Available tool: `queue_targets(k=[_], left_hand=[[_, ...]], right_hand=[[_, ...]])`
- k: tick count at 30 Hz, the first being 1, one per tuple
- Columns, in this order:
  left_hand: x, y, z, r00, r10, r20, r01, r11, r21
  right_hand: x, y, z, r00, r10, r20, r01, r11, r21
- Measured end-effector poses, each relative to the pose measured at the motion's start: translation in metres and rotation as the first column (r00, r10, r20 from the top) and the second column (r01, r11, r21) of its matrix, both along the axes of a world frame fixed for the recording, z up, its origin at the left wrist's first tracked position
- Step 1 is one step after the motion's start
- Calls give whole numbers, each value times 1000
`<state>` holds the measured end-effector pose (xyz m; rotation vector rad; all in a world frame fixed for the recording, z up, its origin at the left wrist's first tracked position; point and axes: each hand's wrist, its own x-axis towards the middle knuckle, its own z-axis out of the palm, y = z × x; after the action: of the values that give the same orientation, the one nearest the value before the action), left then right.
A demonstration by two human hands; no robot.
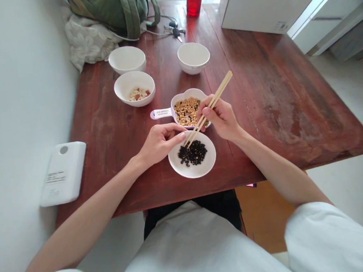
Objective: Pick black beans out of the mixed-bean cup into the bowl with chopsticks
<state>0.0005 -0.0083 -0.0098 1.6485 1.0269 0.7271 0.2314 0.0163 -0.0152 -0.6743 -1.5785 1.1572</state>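
Note:
My right hand [219, 117] is closed around a pair of wooden chopsticks [220, 89], whose tips reach down into a white bowl [210, 163]. Black beans [195, 153] lie in that bowl, with a few paler bits among them. At its upper left rim, my left hand [161, 141] grips the bowl between thumb and fingers. Just beyond stands a lilac-edged, flower-shaped dish [178, 95] with a labelled handle. It holds yellow soybeans [184, 111], some dark beans and a few green ones. My right fingers partly cover its right side.
Farther left, a white bowl [120, 90] contains pale pieces and brown nuts, with another white bowl [126, 53] behind it. A third bowl [195, 64] stands at centre back. Around them are a green bag [107, 12], keys [174, 30], a red bottle [194, 2], a white box [266, 8] and a white device [64, 173].

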Motion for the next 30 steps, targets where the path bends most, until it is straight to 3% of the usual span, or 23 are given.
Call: queue_targets(k=[12,30], left_hand=[[0,0,2,1000,-12,-16,12,1000,20],[0,0,2,999,-16,-29,17,999,50]], right_hand=[[-5,-1,3,993,-44,-108,36,997,-75],[-8,-5,4,999,-38,-18,36,995,-91]])
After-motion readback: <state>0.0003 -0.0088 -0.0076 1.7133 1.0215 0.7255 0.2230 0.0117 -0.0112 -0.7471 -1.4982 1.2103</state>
